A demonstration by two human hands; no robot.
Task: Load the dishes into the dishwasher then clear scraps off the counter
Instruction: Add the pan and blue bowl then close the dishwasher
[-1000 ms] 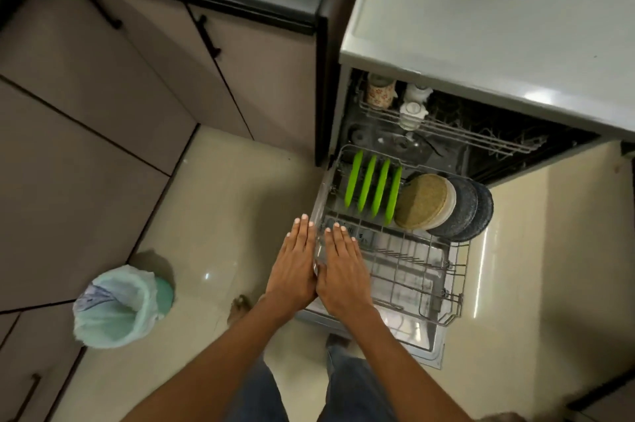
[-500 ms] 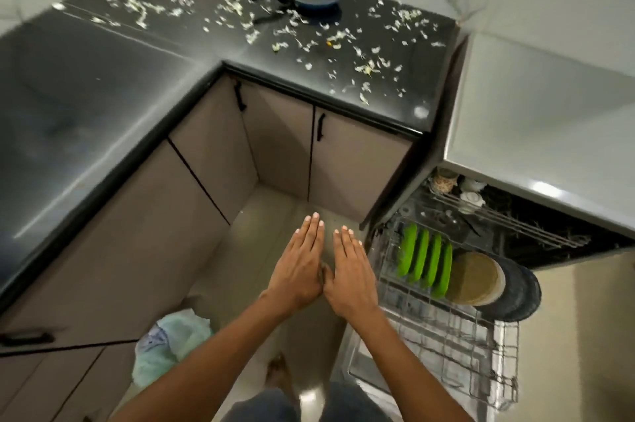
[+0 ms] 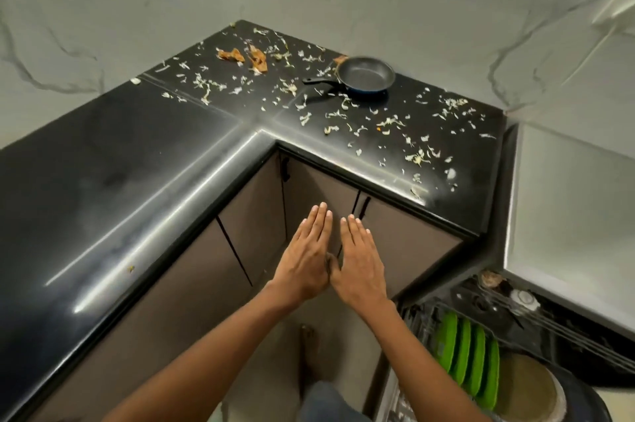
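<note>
A: Where are the hands?
B: The left hand (image 3: 305, 261) and the right hand (image 3: 357, 261) are side by side in the air, near the brown cupboard doors (image 3: 319, 201). Both are flat, fingers straight, holding nothing. They touch near the thumbs.

A: Where is the mess?
B: Little white scraps (image 3: 347, 126) lie all over the far part of the black counter (image 3: 113, 181). Some orange peels (image 3: 245, 57) sit far back.

A: Any dishes left out?
B: A dark pan (image 3: 364, 76) sits on the counter among the scraps, its handle pointing left.

A: And the dishwasher?
B: The dishwasher (image 3: 536, 328) is open at the near right. Green plates (image 3: 469, 361) stand on edge in its rack, with a tan plate (image 3: 527, 394) just to their right.
</note>
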